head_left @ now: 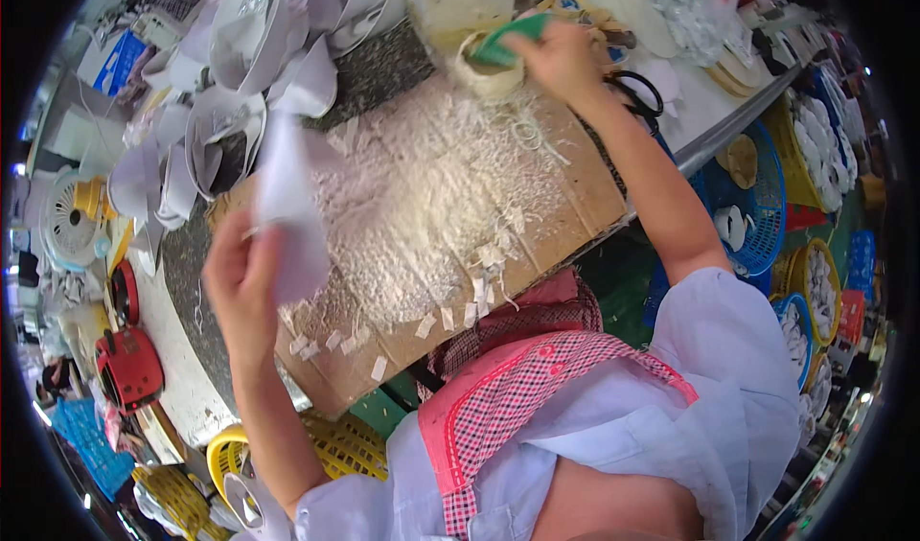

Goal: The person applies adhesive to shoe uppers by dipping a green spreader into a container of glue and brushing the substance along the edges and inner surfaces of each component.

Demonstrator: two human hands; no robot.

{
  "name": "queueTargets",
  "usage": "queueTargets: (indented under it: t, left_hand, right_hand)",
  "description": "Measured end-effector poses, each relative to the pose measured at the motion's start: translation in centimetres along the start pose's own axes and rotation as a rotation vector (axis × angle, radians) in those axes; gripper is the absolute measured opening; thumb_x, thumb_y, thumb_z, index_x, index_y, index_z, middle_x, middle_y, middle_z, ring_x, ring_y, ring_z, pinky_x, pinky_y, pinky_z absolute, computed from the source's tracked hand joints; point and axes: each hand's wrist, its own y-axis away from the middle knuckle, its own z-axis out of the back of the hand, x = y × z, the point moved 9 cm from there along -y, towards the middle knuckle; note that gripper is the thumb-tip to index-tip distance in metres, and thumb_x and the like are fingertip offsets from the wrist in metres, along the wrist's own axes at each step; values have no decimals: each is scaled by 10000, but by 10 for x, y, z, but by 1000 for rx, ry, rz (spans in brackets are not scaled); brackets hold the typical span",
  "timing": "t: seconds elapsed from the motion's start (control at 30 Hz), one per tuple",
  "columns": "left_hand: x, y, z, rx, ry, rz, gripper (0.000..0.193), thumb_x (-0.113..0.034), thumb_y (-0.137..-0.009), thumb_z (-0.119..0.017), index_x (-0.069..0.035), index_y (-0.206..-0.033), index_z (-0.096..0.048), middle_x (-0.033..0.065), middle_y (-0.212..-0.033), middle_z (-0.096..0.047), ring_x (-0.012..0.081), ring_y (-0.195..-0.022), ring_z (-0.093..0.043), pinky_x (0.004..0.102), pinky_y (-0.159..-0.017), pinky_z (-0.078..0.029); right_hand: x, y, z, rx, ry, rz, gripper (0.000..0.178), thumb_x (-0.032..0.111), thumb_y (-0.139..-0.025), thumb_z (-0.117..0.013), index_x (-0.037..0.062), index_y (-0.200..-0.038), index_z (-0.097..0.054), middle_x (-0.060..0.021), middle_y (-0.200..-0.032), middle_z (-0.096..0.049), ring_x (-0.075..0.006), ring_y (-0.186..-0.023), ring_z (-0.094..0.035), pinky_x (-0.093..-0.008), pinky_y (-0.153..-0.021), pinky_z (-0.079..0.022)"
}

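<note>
My left hand (240,277) is closed on a smooth white curved piece (299,225), smeared by motion, over the left part of the work board. Its kind is not clear, but it resembles the pale shells nearby. At the far side, my right hand (563,60) grips a flat green tool (513,39) like a spreader. The tool's lower edge is at the mouth of a crusted, cream-coloured pot (487,79). Beneath both hands lies a cardboard sheet (585,172) crusted with whitish dried residue, with small white scraps (425,325) along its near edge.
White curved shells (244,47) crowd the far left. A cloudy container (465,4) stands behind the pot, and black-handled scissors (637,95) lie right of it. A white fan (72,217) and red case (129,368) are at left. Blue baskets (757,196) stand beyond the table's right edge.
</note>
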Motion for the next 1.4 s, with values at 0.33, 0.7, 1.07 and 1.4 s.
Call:
queueTargets:
  t: [0.33, 0.7, 1.07, 1.4]
  left_hand:
    - [76, 42, -56, 149, -145, 182, 353, -58, -818, -493, -4, -1164, -442, 142, -1015, -548, 134, -764, -565, 232, -649, -448]
    - [75, 36, -71, 166, 912, 491, 808, -673, -770, -200, -87, -1326, -199, 112, -1295, -338, 250, -1161, -343, 402, -957, -269]
    - [46, 37, -41, 397, 1569, 158, 1014, -807, -632, -178, -83, -1341, -141, 110, -1323, -289, 273, -1204, -287, 420, -979, -242]
    - [75, 14, -25, 46, 644, 404, 882, -707, -751, -176, -13, -1290, -255, 148, -1212, -410, 245, -1019, -463, 354, -833, -400]
  right_hand:
    - [-28, 18, 41, -118, -540, -175, 171, 154, -754, -620, -8, -699, -610, -42, -610, -595, -76, -476, -508, -200, -457, -394]
    - [125, 66, -85, 271, -1047, -13, 94, 134, -733, -640, 45, -760, -634, -43, -652, -609, -94, -526, -539, -226, -471, -424]
    - [171, 62, -93, 325, -939, 113, 62, 63, -749, -599, 2, -751, -612, -59, -646, -591, -113, -550, -538, -229, -472, -414]
    - [102, 57, 4, 64, -579, 127, 116, 139, -747, -614, 37, -799, -634, -68, -592, -596, -122, -493, -548, -254, -469, -423]
